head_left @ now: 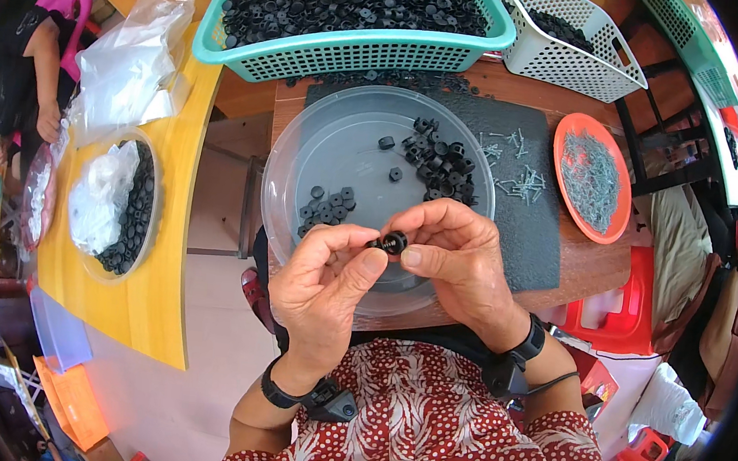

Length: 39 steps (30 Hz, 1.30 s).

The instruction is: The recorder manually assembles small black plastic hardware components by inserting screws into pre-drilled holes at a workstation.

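Observation:
Between my two hands, over the near part of a clear round plastic tub [278,177], is a small black round plastic part [394,242]. The fingers of my left hand [327,282] pinch its left end. My right hand [464,262] grips its right side between thumb and fingers. Inside the tub, a cluster of small black knobs [328,209] lies at the left. A larger heap of black ring-like parts [443,162] lies at the right, with a few loose pieces near it. My fingertips partly hide the held part.
A teal basket [359,52] full of black parts stands at the far side, beside a white basket [572,63]. On the right sit an orange plate [563,151] of metal screws and a dark mat [528,237]. A yellow table [162,299] with another tub stands left, near another person's arm [45,66].

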Motion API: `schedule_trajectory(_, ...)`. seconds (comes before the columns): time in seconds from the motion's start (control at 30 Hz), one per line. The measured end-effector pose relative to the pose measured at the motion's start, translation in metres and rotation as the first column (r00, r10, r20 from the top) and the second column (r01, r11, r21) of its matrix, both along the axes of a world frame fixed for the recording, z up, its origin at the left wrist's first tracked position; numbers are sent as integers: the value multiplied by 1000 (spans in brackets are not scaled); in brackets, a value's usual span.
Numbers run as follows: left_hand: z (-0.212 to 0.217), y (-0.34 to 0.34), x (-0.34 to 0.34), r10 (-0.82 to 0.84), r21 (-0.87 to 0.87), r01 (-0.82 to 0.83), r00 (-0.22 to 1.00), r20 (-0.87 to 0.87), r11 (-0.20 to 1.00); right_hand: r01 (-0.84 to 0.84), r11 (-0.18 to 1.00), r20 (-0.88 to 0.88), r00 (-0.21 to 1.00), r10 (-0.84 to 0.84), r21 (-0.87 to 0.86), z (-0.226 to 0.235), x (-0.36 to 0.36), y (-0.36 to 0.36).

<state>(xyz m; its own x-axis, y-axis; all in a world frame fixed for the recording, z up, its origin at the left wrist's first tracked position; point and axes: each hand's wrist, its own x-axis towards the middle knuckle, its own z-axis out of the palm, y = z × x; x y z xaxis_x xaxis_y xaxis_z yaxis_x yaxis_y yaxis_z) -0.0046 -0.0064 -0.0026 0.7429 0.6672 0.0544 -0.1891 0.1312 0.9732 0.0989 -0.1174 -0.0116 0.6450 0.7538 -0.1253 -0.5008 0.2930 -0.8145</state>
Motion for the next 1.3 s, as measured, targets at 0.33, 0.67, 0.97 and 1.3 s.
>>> schedule_trajectory(0.33,1,-1,-2,-8,13,9,1000,-30,1000,8,1000,15,1000,-8,-3,1,-2,1)
schedule_trajectory(0.67,-3,-1,-2,20,156,-14,999,-34,988,19,1000,116,993,-16,-24,-1,-4,0)
schedule_trajectory(0.97,0,-2,-6,11,167,-9,1000,-12,986,-17,1000,-46,999,17,0,0,-4,2)
schedule_trajectory(1.3,-5,-1,-8,25,179,-24,1000,-3,984,-22,999,-84,996,24,24,1,-4,4)
